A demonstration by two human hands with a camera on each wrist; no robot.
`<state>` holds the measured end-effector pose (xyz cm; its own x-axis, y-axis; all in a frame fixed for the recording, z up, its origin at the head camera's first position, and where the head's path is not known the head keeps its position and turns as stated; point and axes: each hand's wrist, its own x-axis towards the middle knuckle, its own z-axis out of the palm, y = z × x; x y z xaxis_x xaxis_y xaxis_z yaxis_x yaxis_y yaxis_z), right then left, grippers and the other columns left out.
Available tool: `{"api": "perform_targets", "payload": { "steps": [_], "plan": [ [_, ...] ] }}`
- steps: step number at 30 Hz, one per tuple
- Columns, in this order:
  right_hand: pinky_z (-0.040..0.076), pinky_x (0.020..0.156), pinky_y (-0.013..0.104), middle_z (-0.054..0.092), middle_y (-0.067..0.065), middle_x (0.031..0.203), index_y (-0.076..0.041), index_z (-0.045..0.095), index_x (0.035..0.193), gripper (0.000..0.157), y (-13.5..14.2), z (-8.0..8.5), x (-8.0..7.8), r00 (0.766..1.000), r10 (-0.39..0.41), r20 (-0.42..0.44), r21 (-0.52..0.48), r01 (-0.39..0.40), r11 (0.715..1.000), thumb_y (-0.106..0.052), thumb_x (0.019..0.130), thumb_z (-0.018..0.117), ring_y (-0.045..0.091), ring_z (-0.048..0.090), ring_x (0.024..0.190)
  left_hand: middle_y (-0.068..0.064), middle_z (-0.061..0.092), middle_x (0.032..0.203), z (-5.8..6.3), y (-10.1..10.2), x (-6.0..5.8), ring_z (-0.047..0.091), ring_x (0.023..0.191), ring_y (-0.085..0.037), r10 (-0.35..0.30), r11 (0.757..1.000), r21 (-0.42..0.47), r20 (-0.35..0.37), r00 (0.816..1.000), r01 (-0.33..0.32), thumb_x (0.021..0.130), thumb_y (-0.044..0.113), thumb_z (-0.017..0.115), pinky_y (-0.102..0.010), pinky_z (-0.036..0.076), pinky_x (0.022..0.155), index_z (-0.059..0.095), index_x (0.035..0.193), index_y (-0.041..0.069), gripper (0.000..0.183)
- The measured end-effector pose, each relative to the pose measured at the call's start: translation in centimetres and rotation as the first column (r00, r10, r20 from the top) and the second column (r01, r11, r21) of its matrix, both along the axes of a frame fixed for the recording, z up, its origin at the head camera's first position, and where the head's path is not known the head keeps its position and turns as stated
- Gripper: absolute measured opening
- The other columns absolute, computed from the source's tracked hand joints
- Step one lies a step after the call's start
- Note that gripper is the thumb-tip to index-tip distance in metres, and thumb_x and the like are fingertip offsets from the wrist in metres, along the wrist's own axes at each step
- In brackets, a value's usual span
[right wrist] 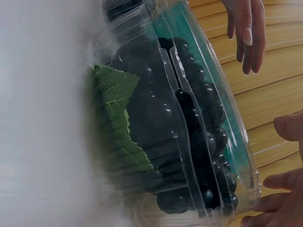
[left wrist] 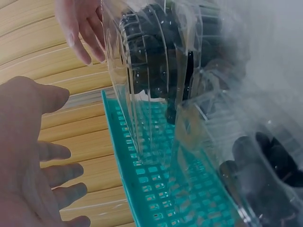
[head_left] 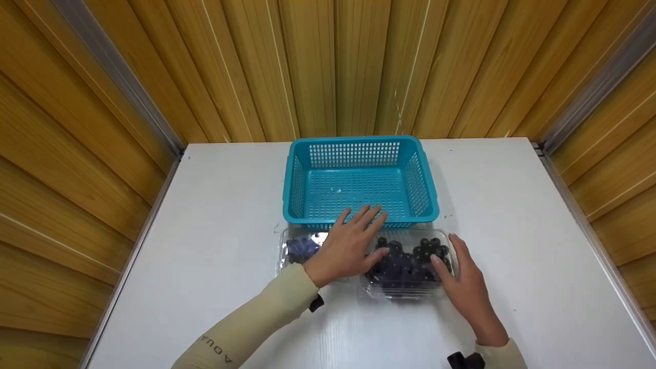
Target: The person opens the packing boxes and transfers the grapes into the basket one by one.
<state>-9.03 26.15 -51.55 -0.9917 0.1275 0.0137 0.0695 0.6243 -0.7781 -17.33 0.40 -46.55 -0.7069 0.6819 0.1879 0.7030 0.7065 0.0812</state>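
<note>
A clear plastic clamshell box (head_left: 405,292) of dark grapes (right wrist: 156,109), with a green leaf (right wrist: 116,94) showing through its side, lies on the table. Left of it, a second clear box (head_left: 283,256) holds more dark fruit (left wrist: 255,175), partly covered by my left hand. My left hand (head_left: 348,248) hovers over where the two boxes meet, fingers spread toward the basket and thumb over the grape box. At the right end of that box is my right hand (head_left: 466,282), its thumb over the lid and its extended fingers along the side. Neither hand grips anything.
Directly behind the boxes stands a teal plastic basket (head_left: 361,221) with perforated walls and nothing large inside. The white table (head_left: 230,215) ends at a yellow wood-look panel wall (head_left: 353,66), with similar panels on both sides.
</note>
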Motion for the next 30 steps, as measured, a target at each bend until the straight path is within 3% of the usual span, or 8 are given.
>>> {"api": "perform_targets", "payload": {
  "steps": [9,21,30],
  "plan": [
    [0.018,0.114,0.065,0.015,0.016,0.162,-0.023,0.007,0.157,0.08,0.3,-0.2,0.5,0.994,-0.031,0.104,-0.061,0.037,0.997,-0.055,0.095,0.047,0.04,0.014,0.148,-0.004,0.031,0.158,-0.5,0.3,0.3,0.03,0.146,-0.023,-0.046,0.999,0.001,0.007,0.999,0.046,0.098,0.056,0.04,-0.05,0.028,0.117,0.026,0.154,0.018,0.069],
    [0.023,0.118,0.051,0.013,0.011,0.163,-0.02,0.008,0.157,0.076,0.5,-1.9,1.3,0.996,-0.055,0.069,-0.112,0.063,0.992,-0.048,0.098,0.048,0.033,0.014,0.15,-0.002,0.034,0.157,-1.2,0.8,0.7,0.034,0.144,-0.021,-0.12,0.993,0.009,0.021,0.993,0.119,0.099,0.053,0.04,-0.046,0.031,0.116,0.03,0.152,0.018,0.064],
    [0.026,0.116,0.05,0.014,0.01,0.163,-0.02,0.009,0.156,0.075,0.5,-2.4,2.0,0.998,-0.047,0.035,-0.141,0.052,0.989,-0.042,0.099,0.051,0.031,0.017,0.149,-0.003,0.034,0.157,-1.7,1.4,1.0,0.035,0.144,-0.021,-0.143,0.989,-0.027,0.028,0.989,0.144,0.099,0.052,0.041,-0.047,0.032,0.115,0.03,0.152,0.019,0.064]
  ]
}}
